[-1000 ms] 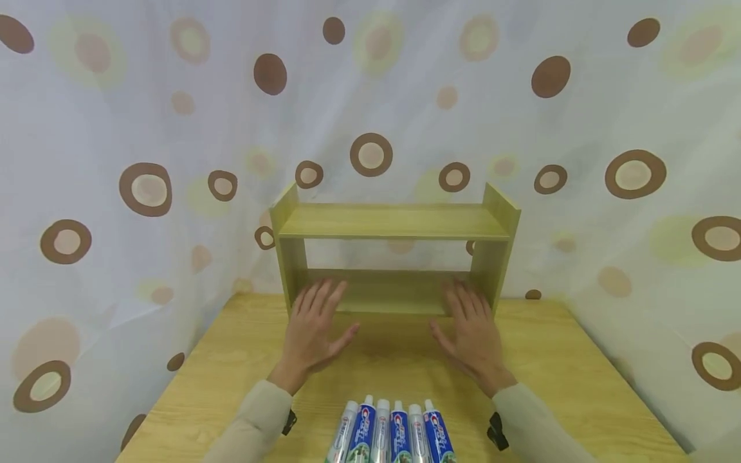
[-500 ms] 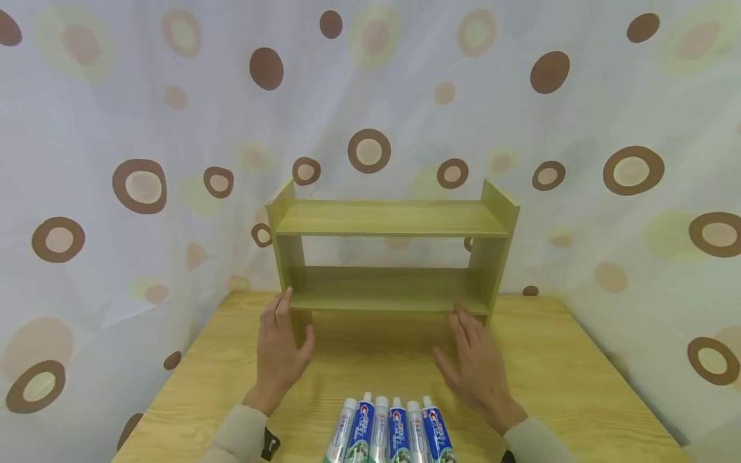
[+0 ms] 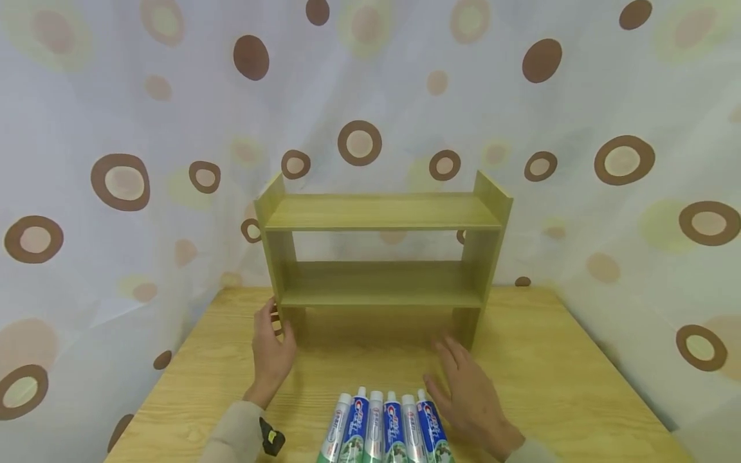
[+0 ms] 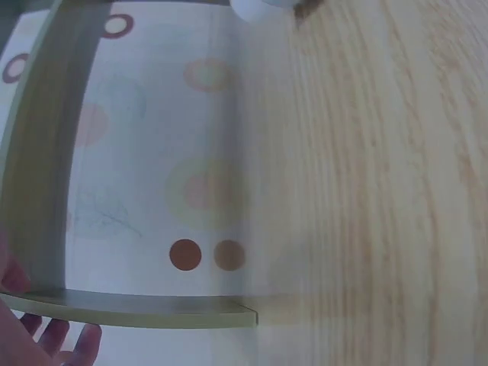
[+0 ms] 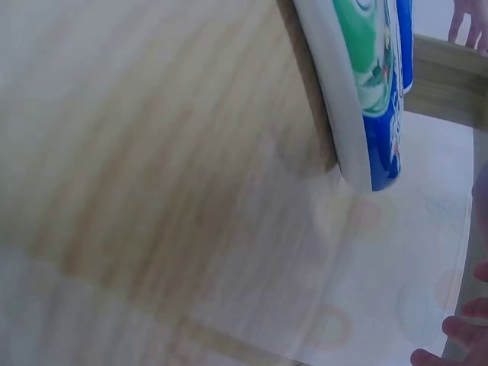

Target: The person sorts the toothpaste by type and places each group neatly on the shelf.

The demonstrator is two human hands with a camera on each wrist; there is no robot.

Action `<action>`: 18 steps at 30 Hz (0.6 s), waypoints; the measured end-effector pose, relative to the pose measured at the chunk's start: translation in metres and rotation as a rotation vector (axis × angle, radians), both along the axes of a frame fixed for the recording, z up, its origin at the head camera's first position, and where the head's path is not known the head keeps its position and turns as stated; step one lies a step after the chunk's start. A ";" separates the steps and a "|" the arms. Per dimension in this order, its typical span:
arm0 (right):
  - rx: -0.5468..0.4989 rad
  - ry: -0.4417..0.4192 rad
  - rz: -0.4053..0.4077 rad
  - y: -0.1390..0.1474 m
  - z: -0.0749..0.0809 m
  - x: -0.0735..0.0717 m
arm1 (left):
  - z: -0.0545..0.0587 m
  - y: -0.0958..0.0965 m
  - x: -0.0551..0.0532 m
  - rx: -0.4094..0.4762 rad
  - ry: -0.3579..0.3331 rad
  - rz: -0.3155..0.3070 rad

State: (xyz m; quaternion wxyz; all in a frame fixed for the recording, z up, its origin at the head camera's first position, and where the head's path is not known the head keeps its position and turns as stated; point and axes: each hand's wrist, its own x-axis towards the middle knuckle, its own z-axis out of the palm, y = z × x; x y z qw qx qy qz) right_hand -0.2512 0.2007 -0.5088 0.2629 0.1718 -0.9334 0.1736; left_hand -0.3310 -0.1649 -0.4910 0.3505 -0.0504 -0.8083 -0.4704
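A two-tier wooden shelf (image 3: 382, 212) stands at the back of the table. My left hand (image 3: 272, 357) holds the lower part of its left side panel (image 4: 145, 311), the thumb on the inner side and several fingers (image 4: 85, 345) round the outer side. My right hand (image 3: 471, 399) hovers over the table with fingers extended, holding nothing, just right of a row of toothpaste tubes (image 3: 395, 427). Silver tubes and blue Crest tubes alternate in the row, caps towards the shelf. In the right wrist view, the end tube (image 5: 374, 114) lies close by, and some right fingers (image 5: 463, 334) show at the lower right edge.
The wooden table (image 3: 538, 386) reaches back to a white curtain (image 3: 370, 83) with brown and pale spots, which also hangs along both sides. Both shelf boards carry nothing. A dark wrist strap (image 3: 271, 438) is on the left sleeve.
My left hand has moved from the shelf's front to its left side panel and taken hold. My right hand has drawn back from the lower board towards the tubes. The head view has shifted slightly.
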 end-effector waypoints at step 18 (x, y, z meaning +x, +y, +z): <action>-0.050 -0.259 -0.037 -0.009 -0.012 0.027 | 0.011 -0.013 -0.003 -0.039 -0.023 0.043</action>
